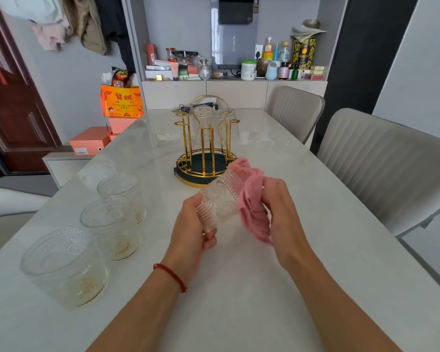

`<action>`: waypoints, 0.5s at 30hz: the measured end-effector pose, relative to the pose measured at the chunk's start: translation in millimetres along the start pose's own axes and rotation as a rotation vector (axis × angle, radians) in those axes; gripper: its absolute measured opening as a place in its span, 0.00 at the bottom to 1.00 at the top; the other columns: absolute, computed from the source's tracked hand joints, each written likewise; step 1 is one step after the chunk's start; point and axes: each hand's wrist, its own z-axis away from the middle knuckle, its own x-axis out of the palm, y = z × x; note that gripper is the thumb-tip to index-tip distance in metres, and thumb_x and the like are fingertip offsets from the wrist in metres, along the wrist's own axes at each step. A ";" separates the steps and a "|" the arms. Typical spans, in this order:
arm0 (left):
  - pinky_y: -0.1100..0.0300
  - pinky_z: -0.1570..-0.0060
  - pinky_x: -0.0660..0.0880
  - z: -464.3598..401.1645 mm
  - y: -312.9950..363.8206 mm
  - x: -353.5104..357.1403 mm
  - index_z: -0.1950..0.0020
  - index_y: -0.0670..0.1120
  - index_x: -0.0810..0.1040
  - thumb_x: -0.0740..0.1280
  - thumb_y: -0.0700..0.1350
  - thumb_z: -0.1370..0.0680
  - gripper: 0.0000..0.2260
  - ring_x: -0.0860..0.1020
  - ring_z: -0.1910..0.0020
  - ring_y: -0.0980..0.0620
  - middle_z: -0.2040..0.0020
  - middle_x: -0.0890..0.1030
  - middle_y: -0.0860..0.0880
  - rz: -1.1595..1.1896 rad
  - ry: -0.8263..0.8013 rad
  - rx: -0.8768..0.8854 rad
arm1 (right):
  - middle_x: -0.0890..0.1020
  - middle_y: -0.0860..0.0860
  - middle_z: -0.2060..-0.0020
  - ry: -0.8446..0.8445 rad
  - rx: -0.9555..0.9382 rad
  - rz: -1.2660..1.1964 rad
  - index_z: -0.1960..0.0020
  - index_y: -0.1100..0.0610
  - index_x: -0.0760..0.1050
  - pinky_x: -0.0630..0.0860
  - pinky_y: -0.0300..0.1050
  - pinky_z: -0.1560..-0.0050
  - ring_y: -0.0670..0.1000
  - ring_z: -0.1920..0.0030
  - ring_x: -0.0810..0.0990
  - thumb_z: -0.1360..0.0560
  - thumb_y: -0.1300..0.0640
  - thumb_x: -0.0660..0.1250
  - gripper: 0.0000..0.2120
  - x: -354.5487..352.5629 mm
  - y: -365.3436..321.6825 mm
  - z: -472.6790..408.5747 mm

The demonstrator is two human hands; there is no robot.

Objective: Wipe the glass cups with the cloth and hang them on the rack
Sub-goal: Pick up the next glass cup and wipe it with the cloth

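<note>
Large red Chinese characters head the orange gift box (121, 101) left of the table, with smaller lines beneath too blurred to read, as is the print on the yellow-patterned tin (303, 54) on the shelf.

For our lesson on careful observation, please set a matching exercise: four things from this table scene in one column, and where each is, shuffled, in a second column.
Things:
1. pink cloth
2. patterned glass cup being wiped
3. three upright glass cups
4. gold wire rack on a dark round base

Places:
A. gripped in the left hand
B. standing in a row at the table's left side
C. bunched in the right hand
D. mid-table, beyond both hands, with cups hung upside down on it

Pairs: 1-C, 2-A, 3-B, 4-D
</note>
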 end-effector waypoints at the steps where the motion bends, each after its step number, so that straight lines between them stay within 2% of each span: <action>1: 0.60 0.69 0.56 0.1 1.3 -0.4 0.51 0.47 0.76 0.54 0.52 0.16 0.14 0.63 0.73 0.53 0.68 0.70 0.49 0.013 0.024 0.005 | 0.84 0.44 0.62 -0.045 -0.026 0.041 0.44 0.63 0.76 0.77 0.36 0.64 0.52 0.63 0.83 0.25 0.39 0.69 0.26 1.2 -3.3 5.1; 2: 0.60 0.70 0.55 -0.8 3.1 -4.3 0.52 0.48 0.75 0.53 0.52 0.16 0.14 0.62 0.74 0.53 0.68 0.70 0.49 0.025 0.048 0.011 | 0.82 0.41 0.63 -0.115 -0.080 0.127 0.42 0.60 0.77 0.75 0.35 0.63 0.54 0.63 0.81 0.24 0.42 0.69 0.22 3.7 -4.8 8.4; 3: 0.60 0.70 0.55 -1.1 4.2 -6.5 0.53 0.48 0.74 0.52 0.52 0.16 0.15 0.62 0.74 0.53 0.69 0.70 0.49 0.024 0.060 0.018 | 0.81 0.39 0.61 -0.197 -0.140 0.234 0.39 0.56 0.77 0.74 0.36 0.61 0.49 0.62 0.80 0.22 0.43 0.68 0.19 2.1 -6.3 12.5; 4: 0.60 0.71 0.55 -2.2 5.8 -9.8 0.54 0.48 0.73 0.52 0.53 0.17 0.15 0.61 0.74 0.53 0.70 0.69 0.50 0.012 0.065 0.023 | 0.81 0.37 0.56 -0.279 -0.191 0.330 0.34 0.52 0.76 0.76 0.36 0.55 0.44 0.58 0.80 0.23 0.45 0.68 0.20 1.7 -6.2 15.0; 6: 0.60 0.70 0.53 -3.1 7.8 -15.2 0.58 0.49 0.71 0.52 0.55 0.17 0.16 0.59 0.75 0.53 0.71 0.67 0.51 -0.024 0.056 0.018 | 0.80 0.35 0.42 -0.377 -0.222 0.463 0.26 0.49 0.70 0.77 0.39 0.41 0.39 0.44 0.80 0.26 0.46 0.71 0.30 -3.0 -6.9 17.5; 7: 0.61 0.70 0.54 -2.4 9.1 -16.6 0.60 0.50 0.70 0.52 0.56 0.17 0.17 0.59 0.75 0.53 0.72 0.66 0.51 -0.047 0.050 0.009 | 0.79 0.34 0.37 -0.406 -0.244 0.504 0.25 0.45 0.68 0.76 0.37 0.39 0.39 0.38 0.79 0.26 0.47 0.74 0.32 -7.1 -7.5 18.6; 8: 0.62 0.71 0.54 -1.7 9.2 -18.2 0.63 0.50 0.69 0.53 0.57 0.18 0.17 0.60 0.76 0.54 0.72 0.66 0.52 -0.072 0.051 0.004 | 0.78 0.34 0.37 -0.438 -0.266 0.539 0.27 0.40 0.68 0.76 0.35 0.40 0.39 0.38 0.79 0.27 0.48 0.77 0.32 -10.5 -7.3 19.7; 9: 0.63 0.72 0.55 -0.7 10.2 -18.3 0.64 0.51 0.68 0.54 0.56 0.18 0.18 0.60 0.77 0.54 0.73 0.66 0.52 -0.109 0.052 0.006 | 0.80 0.32 0.40 -0.467 -0.291 0.588 0.31 0.35 0.70 0.76 0.32 0.44 0.39 0.41 0.80 0.29 0.48 0.78 0.30 -13.9 -8.9 22.0; 10: 0.63 0.72 0.56 0.2 11.2 -18.1 0.65 0.50 0.68 0.54 0.55 0.18 0.17 0.61 0.76 0.54 0.73 0.66 0.51 -0.160 0.048 0.014 | 0.81 0.31 0.47 -0.493 -0.302 0.646 0.39 0.30 0.72 0.75 0.31 0.50 0.39 0.48 0.81 0.31 0.47 0.78 0.26 -16.7 -9.2 25.1; 12: 0.61 0.70 0.56 2.9 13.6 -18.0 0.62 0.49 0.69 0.55 0.52 0.18 0.15 0.60 0.73 0.52 0.70 0.65 0.49 -0.294 0.015 0.056 | 0.80 0.32 0.58 -0.547 -0.264 0.772 0.53 0.25 0.73 0.76 0.35 0.59 0.41 0.59 0.79 0.33 0.42 0.79 0.18 -15.3 -9.2 31.6; 13: 0.61 0.71 0.56 3.3 14.3 -17.9 0.59 0.48 0.69 0.55 0.51 0.18 0.13 0.60 0.72 0.52 0.69 0.65 0.49 -0.364 -0.011 0.083 | 0.79 0.32 0.60 -0.580 -0.237 0.820 0.58 0.25 0.73 0.76 0.37 0.60 0.41 0.61 0.78 0.34 0.41 0.80 0.17 -14.1 -6.3 33.4; 15: 0.61 0.72 0.57 3.8 17.4 -17.0 0.58 0.48 0.69 0.56 0.51 0.18 0.12 0.60 0.73 0.54 0.69 0.65 0.49 -0.448 -0.034 0.109 | 0.76 0.23 0.61 -0.626 -0.224 0.877 0.62 0.21 0.70 0.73 0.31 0.61 0.33 0.59 0.76 0.32 0.42 0.79 0.20 -8.7 2.3 34.4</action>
